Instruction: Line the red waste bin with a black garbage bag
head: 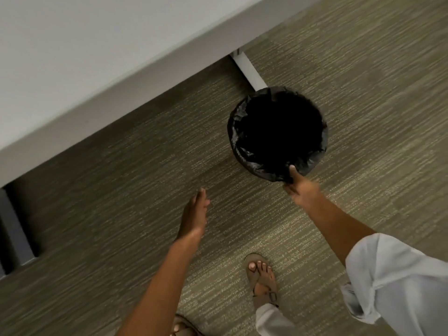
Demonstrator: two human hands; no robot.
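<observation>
A round waste bin stands on the carpet beside a white desk leg. A black garbage bag [252, 163] is folded over its whole rim, so the bin's red wall is hidden and the inside looks dark. My right hand [300, 187] grips the bag-covered rim at the near edge, thumb on top. My left hand [195, 214] hangs flat and open above the carpet, well to the left of the bin, holding nothing.
A white desk [97, 76] runs across the upper left, its leg [248, 69] just behind the bin. A dark cabinet [12, 229] stands under the desk at far left. My sandalled feet [261, 280] are on the carpet below.
</observation>
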